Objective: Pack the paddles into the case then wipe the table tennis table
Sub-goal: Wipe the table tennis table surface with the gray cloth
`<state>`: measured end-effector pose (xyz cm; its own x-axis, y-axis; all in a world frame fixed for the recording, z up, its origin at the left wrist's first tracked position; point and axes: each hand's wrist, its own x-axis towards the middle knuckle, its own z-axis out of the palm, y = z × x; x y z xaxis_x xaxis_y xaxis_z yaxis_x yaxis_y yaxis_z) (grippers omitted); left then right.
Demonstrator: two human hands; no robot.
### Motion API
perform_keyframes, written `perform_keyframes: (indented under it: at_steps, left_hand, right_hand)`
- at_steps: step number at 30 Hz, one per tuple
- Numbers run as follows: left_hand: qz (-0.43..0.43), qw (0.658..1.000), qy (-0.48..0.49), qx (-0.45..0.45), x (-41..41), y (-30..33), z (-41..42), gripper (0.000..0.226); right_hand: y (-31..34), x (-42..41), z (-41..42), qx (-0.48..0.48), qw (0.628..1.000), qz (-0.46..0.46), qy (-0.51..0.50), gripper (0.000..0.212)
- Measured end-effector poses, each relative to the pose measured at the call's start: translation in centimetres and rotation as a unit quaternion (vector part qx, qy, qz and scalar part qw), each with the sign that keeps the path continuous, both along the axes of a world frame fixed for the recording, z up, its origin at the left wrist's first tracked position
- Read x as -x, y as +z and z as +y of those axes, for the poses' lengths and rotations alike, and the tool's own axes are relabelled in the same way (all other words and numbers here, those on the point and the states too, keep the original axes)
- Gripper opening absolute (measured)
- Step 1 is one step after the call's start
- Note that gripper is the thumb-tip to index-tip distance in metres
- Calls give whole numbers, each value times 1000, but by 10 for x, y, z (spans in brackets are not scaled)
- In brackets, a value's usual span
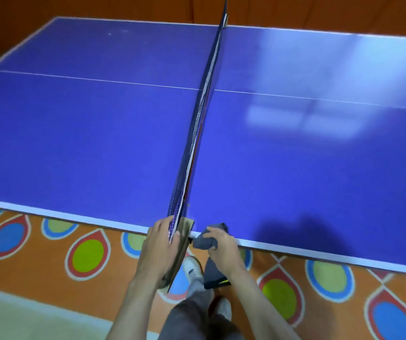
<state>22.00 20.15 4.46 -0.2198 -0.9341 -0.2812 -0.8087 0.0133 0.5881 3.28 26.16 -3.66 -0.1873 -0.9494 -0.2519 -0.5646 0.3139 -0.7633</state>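
Left hand (pixel 163 238) grips net (pixel 198 123) end; right hand (pixel 219 239) holds cloth (pixel 205 238).

Blue table (pixel 98 133) with net (pixel 197 123)
Net runs from 6 to 12 o'clock; grey cloth (pixel 205 238) lies on the 6 o'clock edge.
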Motion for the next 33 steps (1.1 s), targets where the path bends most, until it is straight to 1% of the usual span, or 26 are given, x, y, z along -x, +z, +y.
perform_keyframes:
  at_steps: [3,5,10,13,16,18,21,24,27,33]
  left_hand:
    - [6,1000,-5,8,-14,9,-4,41]
    - [18,1000,13,14,-22,16,-9,38]
    - [41,999,4,31,-36,22,-35,35]
    - [54,998,-3,31,-46,21,-57,32]
    - [66,997,-17,31,-61,18,-87,31]
    - [68,997,-31,25,-74,17,-112,30]
    - [69,996,-50,26,-100,13,-152,28]
    - [55,995,-85,25,-125,11,-191,27]
    - [38,991,-125,12,-143,12,-222,27]
    - [43,984,-173,-2,-158,9,-272,32]
  right_hand:
    - [29,-2,0,38,996,-22,-75,43]
    - [45,-6,-3,72,991,-35,-106,44]
    - [81,-21,-16,151,979,-39,-134,48]
    - [95,-38,-32,188,974,7,-128,50]
    - [105,-61,-61,178,976,13,-126,50]
    - [108,-79,-83,170,974,9,-152,50]
    - [111,-111,-119,197,965,22,-171,54]
    - [117,-142,-150,203,964,29,-171,51]
    - [121,-163,-166,181,968,35,-169,56]
    - [113,-183,-198,164,966,47,-195,52]
